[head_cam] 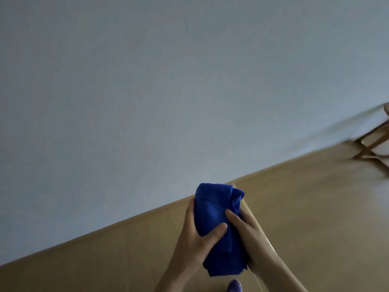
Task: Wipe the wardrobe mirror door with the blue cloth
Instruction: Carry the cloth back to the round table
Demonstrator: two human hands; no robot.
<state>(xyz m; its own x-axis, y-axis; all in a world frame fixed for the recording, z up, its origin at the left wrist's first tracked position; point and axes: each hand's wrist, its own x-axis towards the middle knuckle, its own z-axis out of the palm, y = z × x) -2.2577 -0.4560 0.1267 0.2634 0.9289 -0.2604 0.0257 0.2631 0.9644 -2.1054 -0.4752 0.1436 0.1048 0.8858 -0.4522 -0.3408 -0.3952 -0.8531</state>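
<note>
The blue cloth [212, 209] is bunched and folded between both hands, low in the middle of the head view. My left hand [192, 237] grips its left side, thumb pressed across the front. My right hand [247, 234] holds its right side, fingers against the fabric. The cloth's lower end hangs down between my wrists. No mirror door shows in this view; I see only a plain pale blue-grey wall [168, 85] and tan floor.
The tan floor [305, 203] runs diagonally below the wall, with a seam line near my hands. A wooden frame with slanted legs [372, 144] stands at the right edge. A purple shoe tip [234, 285] shows at the bottom.
</note>
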